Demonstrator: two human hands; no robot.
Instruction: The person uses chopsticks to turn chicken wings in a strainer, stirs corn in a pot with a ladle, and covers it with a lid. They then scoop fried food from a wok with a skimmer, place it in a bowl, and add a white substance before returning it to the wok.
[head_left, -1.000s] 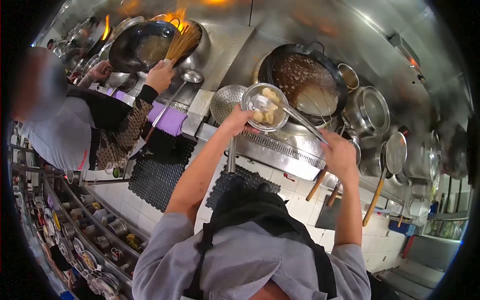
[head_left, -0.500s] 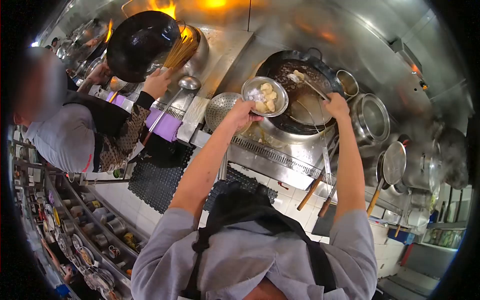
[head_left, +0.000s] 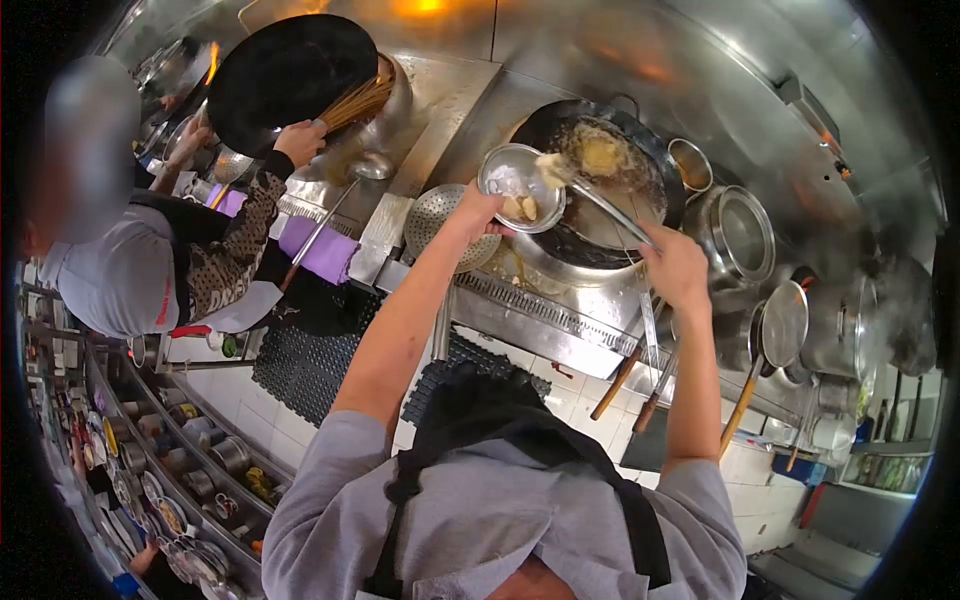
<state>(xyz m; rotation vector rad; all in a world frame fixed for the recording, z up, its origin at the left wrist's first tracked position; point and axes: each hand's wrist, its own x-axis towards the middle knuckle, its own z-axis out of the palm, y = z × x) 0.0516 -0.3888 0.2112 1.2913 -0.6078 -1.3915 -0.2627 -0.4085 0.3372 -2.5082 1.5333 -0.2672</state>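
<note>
My left hand [head_left: 472, 210] holds a small steel bowl [head_left: 515, 172] with a few pale food pieces [head_left: 519, 207] at the left rim of a black wok [head_left: 640, 215]. My right hand [head_left: 675, 265] grips long metal tongs [head_left: 600, 205] that pinch a pale piece [head_left: 551, 168] just above the bowl's far edge. The wok holds dark liquid in which a battered piece [head_left: 600, 153] bubbles.
A perforated skimmer [head_left: 432, 220] leans left of the wok. Steel pots and lids [head_left: 745, 235] and hanging ladles [head_left: 745, 395] stand to the right. On the left a co-worker [head_left: 150, 270] tilts another black wok [head_left: 285, 70] over a burner and holds a bamboo brush [head_left: 355, 100].
My right hand has drawn the tongs back from the wok to the bowl and pinched another piece. The piece dropped earlier now fries. The co-worker's wok has tilted further up.
</note>
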